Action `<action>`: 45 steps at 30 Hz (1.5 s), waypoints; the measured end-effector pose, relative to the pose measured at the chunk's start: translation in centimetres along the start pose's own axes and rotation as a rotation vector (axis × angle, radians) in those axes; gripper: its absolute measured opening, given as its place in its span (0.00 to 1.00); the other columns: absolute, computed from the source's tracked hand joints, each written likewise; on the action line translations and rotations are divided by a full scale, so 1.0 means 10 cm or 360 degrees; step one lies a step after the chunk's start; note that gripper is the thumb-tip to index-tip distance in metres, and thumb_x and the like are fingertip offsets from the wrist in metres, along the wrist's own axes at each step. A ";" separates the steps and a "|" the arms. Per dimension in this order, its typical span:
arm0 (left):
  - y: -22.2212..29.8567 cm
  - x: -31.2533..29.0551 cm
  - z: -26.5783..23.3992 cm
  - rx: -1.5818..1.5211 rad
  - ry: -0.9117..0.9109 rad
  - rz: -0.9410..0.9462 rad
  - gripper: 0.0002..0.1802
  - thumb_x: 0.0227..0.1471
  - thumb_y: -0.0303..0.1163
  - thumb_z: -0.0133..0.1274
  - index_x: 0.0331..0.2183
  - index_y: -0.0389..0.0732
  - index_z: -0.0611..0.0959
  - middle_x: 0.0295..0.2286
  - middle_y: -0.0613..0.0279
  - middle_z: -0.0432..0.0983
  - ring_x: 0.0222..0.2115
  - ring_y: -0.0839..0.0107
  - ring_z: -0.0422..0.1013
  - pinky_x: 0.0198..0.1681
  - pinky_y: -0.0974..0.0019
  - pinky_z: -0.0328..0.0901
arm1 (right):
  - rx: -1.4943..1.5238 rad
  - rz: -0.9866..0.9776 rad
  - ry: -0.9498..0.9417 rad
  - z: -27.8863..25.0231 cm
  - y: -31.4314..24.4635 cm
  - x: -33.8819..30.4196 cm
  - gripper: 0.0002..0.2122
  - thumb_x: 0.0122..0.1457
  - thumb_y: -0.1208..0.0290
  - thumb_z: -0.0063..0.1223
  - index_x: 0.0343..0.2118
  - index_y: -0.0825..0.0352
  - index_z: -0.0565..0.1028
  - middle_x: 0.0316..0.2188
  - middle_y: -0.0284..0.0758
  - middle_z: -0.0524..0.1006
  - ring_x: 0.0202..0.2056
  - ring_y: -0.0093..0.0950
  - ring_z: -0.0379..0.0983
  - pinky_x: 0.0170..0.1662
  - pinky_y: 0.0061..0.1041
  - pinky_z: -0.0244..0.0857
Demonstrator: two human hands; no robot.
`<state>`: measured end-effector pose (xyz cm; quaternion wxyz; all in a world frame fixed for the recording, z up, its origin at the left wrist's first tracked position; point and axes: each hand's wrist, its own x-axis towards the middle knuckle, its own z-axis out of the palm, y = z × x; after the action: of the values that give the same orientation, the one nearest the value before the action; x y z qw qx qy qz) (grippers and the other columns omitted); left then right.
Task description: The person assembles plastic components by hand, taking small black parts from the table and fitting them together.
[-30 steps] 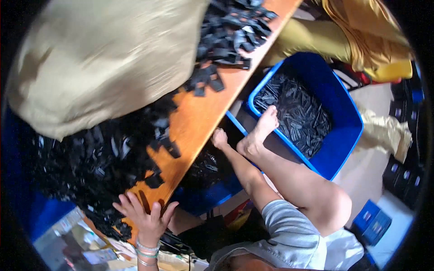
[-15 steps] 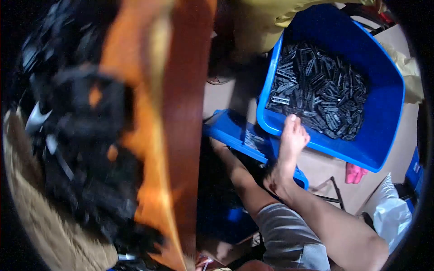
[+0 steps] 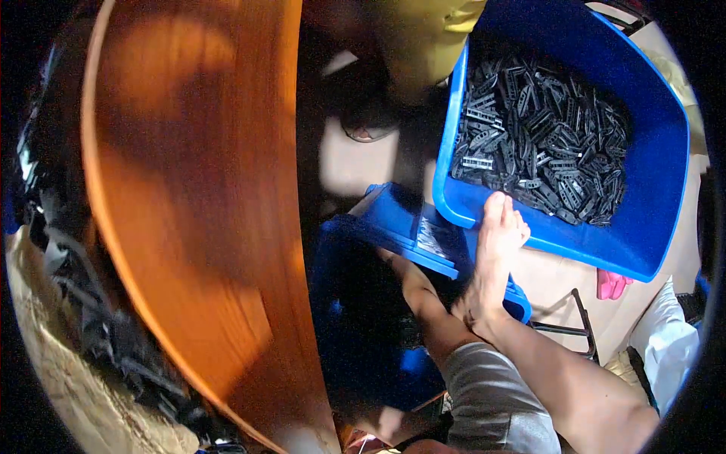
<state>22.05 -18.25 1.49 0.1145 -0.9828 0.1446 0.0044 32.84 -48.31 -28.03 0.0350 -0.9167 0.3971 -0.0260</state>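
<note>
Neither of my hands can be made out. A bare foot (image 3: 499, 234) rests against the near rim of a large blue bin (image 3: 605, 256) at the right. In the bin lies a heap of small black slotted plastic parts (image 3: 544, 144). Another bare leg (image 3: 427, 306), below grey shorts (image 3: 495, 390), reaches toward a smaller blue container (image 3: 401, 242). At the left a brown wooden tabletop (image 3: 189, 189) curves through the view. Beyond its left edge is a dark, blurred heap of black pieces (image 3: 98, 303), beside a tan sack (image 3: 68, 371).
A pink object (image 3: 611, 284) lies on the pale floor under the bin's right side. A white bag (image 3: 665, 337) stands at the lower right, near a black metal frame (image 3: 578, 325). Yellow cloth (image 3: 423, 53) hangs at the top, with a shod foot (image 3: 369, 125) below it.
The black heap has shifted left, and far more of the wooden tabletop shows. The blue bin and legs sit slightly farther right in the picture; the foot stays at the rim.
</note>
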 end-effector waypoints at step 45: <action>0.07 -0.74 0.11 -0.1892 0.1618 -0.1073 0.07 0.52 0.19 0.51 0.36 0.30 0.80 0.30 0.53 0.77 0.31 0.62 0.75 0.36 0.64 0.68 | 0.2751 -0.1195 -0.2210 -2.77 -0.93 -2.78 0.18 0.68 0.74 0.38 0.59 0.73 0.62 0.54 0.46 0.71 0.54 0.34 0.70 0.57 0.30 0.63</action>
<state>14.79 -16.60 0.53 -0.5043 -0.7526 -0.1482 -0.3967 18.51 -22.84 -0.17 0.8462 -0.4651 -0.1528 0.2103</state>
